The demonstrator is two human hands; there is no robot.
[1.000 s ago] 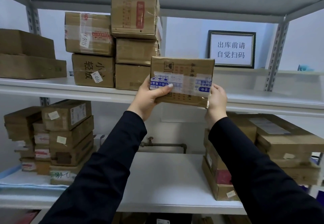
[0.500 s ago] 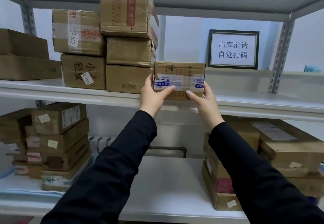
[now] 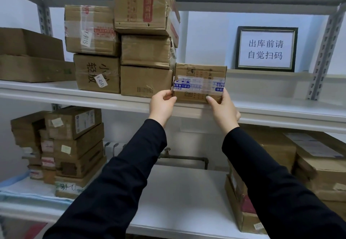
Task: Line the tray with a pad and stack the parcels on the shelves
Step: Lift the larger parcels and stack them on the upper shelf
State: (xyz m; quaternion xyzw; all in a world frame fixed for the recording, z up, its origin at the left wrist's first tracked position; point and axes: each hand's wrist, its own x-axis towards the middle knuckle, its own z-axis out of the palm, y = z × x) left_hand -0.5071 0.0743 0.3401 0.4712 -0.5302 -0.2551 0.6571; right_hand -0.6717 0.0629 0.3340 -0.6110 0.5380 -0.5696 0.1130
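Eight brown cardboard boxes stand on the white upper shelf, the blue-taped parcel among them. One black-framed white sign. Two hands, the left hand and the right hand. Lower-shelf stacks are too jumbled to count.

My left hand covers the lower left corner of the small brown cardboard parcel with blue-printed tape, my right hand the lower right corner; the tape's print is too blurred to read. The flat brown cardboard boxes at far left run off the edge of view.
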